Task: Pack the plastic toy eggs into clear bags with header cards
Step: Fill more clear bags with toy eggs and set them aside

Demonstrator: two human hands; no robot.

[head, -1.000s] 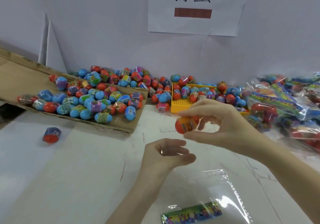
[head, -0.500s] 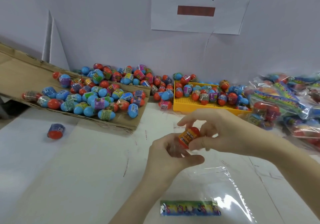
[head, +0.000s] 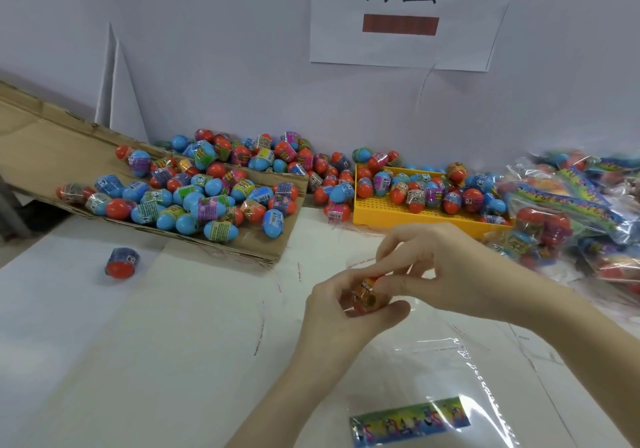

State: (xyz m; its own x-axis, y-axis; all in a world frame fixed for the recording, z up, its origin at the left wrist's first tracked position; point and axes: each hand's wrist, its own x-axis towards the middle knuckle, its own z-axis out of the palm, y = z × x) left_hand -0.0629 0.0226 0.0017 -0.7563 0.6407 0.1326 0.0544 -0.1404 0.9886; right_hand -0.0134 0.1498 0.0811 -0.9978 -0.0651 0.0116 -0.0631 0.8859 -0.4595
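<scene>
An orange toy egg (head: 367, 294) with a printed label sits between my two hands above the white table. My left hand (head: 337, 312) cups it from below and the left, thumb under it. My right hand (head: 446, 271) pinches its top from the right. Most of the egg is hidden by fingers. A clear bag (head: 450, 371) with a colourful header card (head: 410, 420) lies flat on the table just below my hands. Several loose blue and orange eggs (head: 194, 198) rest on a cardboard flap, more in a yellow tray (head: 415, 217).
A single orange and blue egg (head: 122, 262) stands alone at the left on the table. Packed bags of eggs (head: 568, 212) are piled at the right edge. A paper sign (head: 401, 14) hangs on the white wall behind.
My right hand has brought the orange egg down and left into my left hand, which has risen slightly and closed its fingers around it. The bag and loose eggs have stayed put.
</scene>
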